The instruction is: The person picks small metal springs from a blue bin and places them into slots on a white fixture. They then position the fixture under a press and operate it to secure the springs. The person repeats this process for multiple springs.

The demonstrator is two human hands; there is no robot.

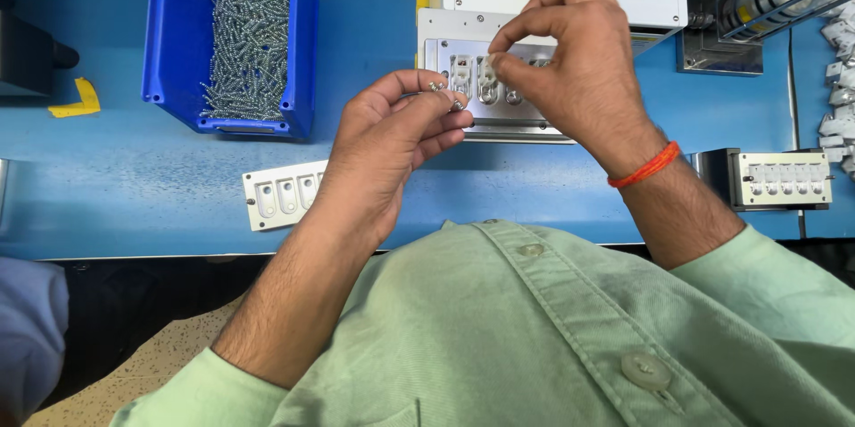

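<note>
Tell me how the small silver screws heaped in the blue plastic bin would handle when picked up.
The small silver screws look rigid and light, being tiny metal pieces. They probably tangle and shift, since they lie heaped loosely in the blue plastic bin. Likely fiddly: the left hand pinches some between fingertips.

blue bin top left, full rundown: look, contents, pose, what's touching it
The blue bin is an open-topped plastic tray with glossy, sloped walls. It sits flat on the blue table at upper left, its far end cut off by the frame. A loose heap of small silver screws fills its floor. Neither hand touches it; the left hand is nearest.
</note>
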